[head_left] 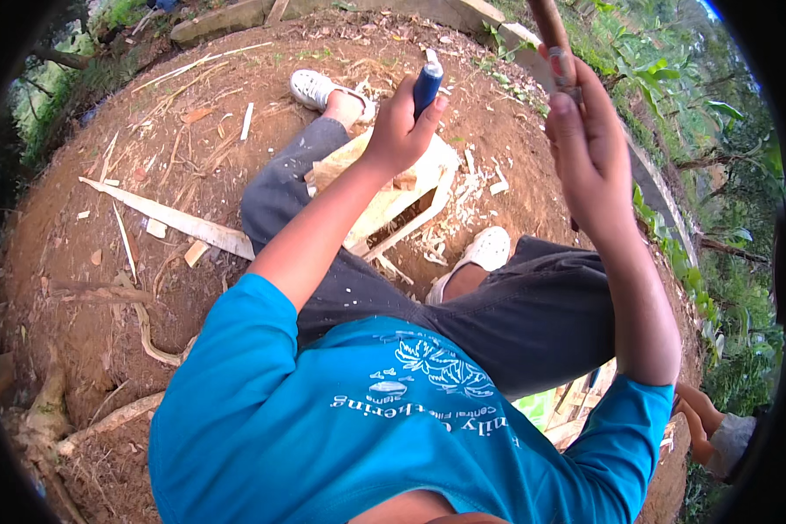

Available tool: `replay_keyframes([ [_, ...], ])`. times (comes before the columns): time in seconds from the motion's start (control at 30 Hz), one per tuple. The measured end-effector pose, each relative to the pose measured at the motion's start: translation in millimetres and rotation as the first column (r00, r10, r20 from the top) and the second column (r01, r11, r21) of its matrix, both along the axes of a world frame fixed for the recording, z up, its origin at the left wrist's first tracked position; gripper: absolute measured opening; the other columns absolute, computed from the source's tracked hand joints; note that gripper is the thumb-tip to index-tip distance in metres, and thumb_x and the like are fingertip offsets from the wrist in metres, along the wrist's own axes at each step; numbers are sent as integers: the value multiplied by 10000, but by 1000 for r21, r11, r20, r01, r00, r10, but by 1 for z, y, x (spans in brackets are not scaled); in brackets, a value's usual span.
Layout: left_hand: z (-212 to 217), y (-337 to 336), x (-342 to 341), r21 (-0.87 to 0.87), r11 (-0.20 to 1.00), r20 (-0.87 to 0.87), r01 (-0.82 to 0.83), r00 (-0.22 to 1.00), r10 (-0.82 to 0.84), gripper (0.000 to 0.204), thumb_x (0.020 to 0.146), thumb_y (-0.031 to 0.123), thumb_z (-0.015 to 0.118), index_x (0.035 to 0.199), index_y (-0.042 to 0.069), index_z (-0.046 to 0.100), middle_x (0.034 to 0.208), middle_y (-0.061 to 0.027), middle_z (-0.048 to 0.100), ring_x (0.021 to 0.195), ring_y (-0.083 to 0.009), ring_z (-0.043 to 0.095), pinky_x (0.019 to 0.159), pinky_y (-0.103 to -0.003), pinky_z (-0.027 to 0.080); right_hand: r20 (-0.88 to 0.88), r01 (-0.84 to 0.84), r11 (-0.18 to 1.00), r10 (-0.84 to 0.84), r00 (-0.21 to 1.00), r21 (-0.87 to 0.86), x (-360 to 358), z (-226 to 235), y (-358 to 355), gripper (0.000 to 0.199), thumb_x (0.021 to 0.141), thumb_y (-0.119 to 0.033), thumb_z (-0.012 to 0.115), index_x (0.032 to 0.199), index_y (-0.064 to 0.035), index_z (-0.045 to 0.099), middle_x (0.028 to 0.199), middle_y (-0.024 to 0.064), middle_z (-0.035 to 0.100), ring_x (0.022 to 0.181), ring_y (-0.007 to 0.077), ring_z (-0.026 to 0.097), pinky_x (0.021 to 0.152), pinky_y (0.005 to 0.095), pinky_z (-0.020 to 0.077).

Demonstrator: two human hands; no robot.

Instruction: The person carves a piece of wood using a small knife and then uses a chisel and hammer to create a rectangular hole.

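My left hand is raised over the ground between my legs, its fingers wrapped round a tool with a blue handle. A pale tip shows at the top of that handle, but the tool's working end is hidden. My right hand, lifted higher and to the right, grips a brown wooden handle that runs out of the picture at the top. What sits on its far end cannot be seen. Below my left hand lies a pale carved wood block with a dark hollow in it, between my feet.
Wood chips litter the brown soil round the block. A long pale wood slat lies to the left, near roots. Another person's hand shows at the lower right. Green plants grow beyond a low concrete edge.
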State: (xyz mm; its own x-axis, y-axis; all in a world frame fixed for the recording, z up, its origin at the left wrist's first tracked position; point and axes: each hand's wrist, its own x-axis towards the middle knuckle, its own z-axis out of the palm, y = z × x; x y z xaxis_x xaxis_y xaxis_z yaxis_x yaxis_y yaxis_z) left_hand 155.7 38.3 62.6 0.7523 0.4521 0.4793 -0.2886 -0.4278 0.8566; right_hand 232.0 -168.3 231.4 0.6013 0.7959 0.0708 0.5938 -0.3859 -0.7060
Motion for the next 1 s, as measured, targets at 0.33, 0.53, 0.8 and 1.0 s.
replay_keyframes([
  [0.33,17,-20,14,136,978,-146,161,979,-141,325,1036,362,603,1113,53,535,731,-126,615,677,-313,655,638,-431,487,-206,106,994,-98,974,28,11,7,-12,451,1088,-260,558,1501,-82,529,822,-66,475,698,20,429,589,205,344],
  [0.53,16,-31,27,188,954,-223,234,956,-190,332,1037,386,602,1124,72,539,755,-127,635,716,-303,684,665,-414,519,-188,-9,1000,12,982,17,21,4,-19,446,1092,-269,553,1495,-79,537,836,-62,492,718,27,446,612,211,374],
  [0.8,4,24,3,-576,795,69,189,981,-183,305,1051,381,604,935,145,449,710,49,454,540,-14,421,450,-184,344,-106,-36,998,30,994,-53,23,-8,-21,457,1088,-246,573,1482,-21,529,890,-56,517,810,39,461,724,225,420],
  [1.0,15,37,-6,-713,689,219,133,975,38,296,1080,299,553,899,102,427,696,-3,465,537,-83,431,478,-238,359,-96,-72,997,74,993,29,23,-19,-19,444,1053,-289,601,1421,-41,594,735,0,520,672,91,466,617,305,396],
])
